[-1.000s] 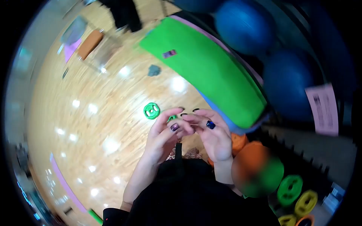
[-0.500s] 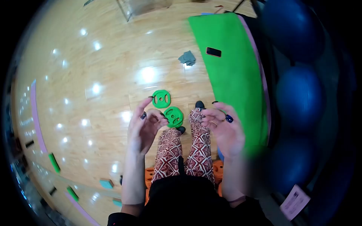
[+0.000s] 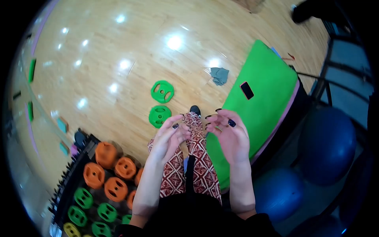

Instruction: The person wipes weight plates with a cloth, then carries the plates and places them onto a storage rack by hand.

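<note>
My left hand is raised in front of my body, its fingers loosely curved and apart, with nothing in it. Level with it, my right hand is held the same way and is empty too. A gap separates the two hands above my patterned leggings. Nearest to the left hand, on the wooden floor, lies a green weight plate. Another green weight plate rests just beyond it. Below the right hand spreads a green mat with a phone lying on it.
A rack holding orange weight plates and several green and yellow ones stands at lower left. Large blue exercise balls line the right side. A grey cloth lies on the floor beside the mat. At upper right a person's dark-clothed leg shows.
The view has turned, bringing the plate rack into sight at lower left. My hands have come closer together and stay empty. The two green plates now appear farther apart from each other.
</note>
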The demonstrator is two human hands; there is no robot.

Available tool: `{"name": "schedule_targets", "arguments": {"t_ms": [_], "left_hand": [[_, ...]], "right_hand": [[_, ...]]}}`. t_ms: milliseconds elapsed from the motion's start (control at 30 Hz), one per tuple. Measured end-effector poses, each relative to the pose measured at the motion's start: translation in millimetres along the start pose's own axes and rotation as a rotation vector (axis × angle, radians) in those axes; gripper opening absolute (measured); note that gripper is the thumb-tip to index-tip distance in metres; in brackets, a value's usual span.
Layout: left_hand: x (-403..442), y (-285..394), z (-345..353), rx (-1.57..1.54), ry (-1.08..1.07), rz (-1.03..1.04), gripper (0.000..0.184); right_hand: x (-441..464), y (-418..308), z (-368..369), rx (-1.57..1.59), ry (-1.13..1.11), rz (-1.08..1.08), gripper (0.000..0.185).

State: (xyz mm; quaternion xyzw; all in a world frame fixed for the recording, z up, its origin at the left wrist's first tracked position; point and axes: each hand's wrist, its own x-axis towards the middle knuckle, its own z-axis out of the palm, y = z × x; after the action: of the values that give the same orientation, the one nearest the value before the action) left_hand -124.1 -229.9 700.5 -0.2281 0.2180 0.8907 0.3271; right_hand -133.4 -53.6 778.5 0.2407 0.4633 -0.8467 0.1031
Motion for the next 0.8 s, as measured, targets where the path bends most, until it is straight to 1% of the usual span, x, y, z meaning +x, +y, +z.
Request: {"name": "schedule_targets", "arguments": {"t_ms": [33,67,100,133,200,267,300,333,400,433,467,500,533,567,600,633,667,700,733,767,800], "left_hand": [[-15,8,-15,-0.011,0.078,-0.003,0.043],[17,-30,-4,0.009,0.165,0.005,0.043],[14,-27,-14,-0.045,0.23,0.009,0.041],[11,-27,-30,-0.103,0.295,0.013,0.038],[1,-40,-63,-0.178,0.353,0.075,0.037],[-9,-51,-114,-0.102,0.525,0.077,0.039],[-17,-63,-139,-0.128,0.565,0.093,0.037],[-20,-74,-176,-0.149,0.578,0.121,0.037],[-18,-110,-239,-0.206,0.818,0.101,0.036],[-14,-125,-274,-0.215,0.881,0.089,0.036],[-3,-141,-320,-0.237,0.892,0.12,0.036],[9,-158,-367,-0.191,0.972,0.111,0.037],[19,-172,-398,-0.151,1.049,0.092,0.039],[27,-188,-431,-0.019,1.07,0.122,0.044],[41,-200,-464,-0.052,1.08,0.129,0.044],[58,-209,-497,0.103,1.159,0.105,0.046],[74,-217,-532,0.264,1.239,0.082,0.047],[89,-229,-561,0.369,1.256,0.13,0.053],[103,-239,-584,0.35,1.281,0.159,0.053],[111,-249,-593,0.559,1.334,0.081,0.055],[125,-257,-608,0.77,1.387,-0.012,0.057]], "right_hand": [[3,9,20,-0.023,-0.019,0.038,0.037],[28,0,-37,0.041,-0.023,0.115,0.037],[39,7,-30,0.024,-0.055,0.153,0.037],[48,19,-24,-0.009,-0.077,0.214,0.036],[58,39,-23,-0.061,-0.129,0.311,0.035],[71,75,-15,-0.111,-0.208,0.371,0.031],[71,86,-12,-0.183,-0.222,0.399,0.026],[81,113,-13,-0.197,-0.252,0.416,0.026],[107,172,-44,-0.539,-0.316,0.541,0.023],[126,212,-63,-0.564,-0.329,0.587,0.023],[149,265,-91,-0.578,-0.364,0.595,0.023],[175,320,-122,-0.795,-0.473,0.555,0.025],[191,360,-136,-1.015,-0.576,0.507,0.028],[204,400,-158,-1.028,-0.599,0.527,0.028],[220,435,-169,-1.27,-0.7,0.397,0.031],[236,466,-179,-1.5,-0.815,0.23,0.034],[253,499,-189,-1.508,-0.857,0.213,0.034],[267,527,-197,-1.73,-0.922,-0.013,0.037],[279,555,-201,-1.927,-0.969,-0.265,0.04],[289,567,-200,-2.024,-1.034,-0.242,0.044],[299,589,-201,-2.01,-1.064,-0.267,0.044]]}}
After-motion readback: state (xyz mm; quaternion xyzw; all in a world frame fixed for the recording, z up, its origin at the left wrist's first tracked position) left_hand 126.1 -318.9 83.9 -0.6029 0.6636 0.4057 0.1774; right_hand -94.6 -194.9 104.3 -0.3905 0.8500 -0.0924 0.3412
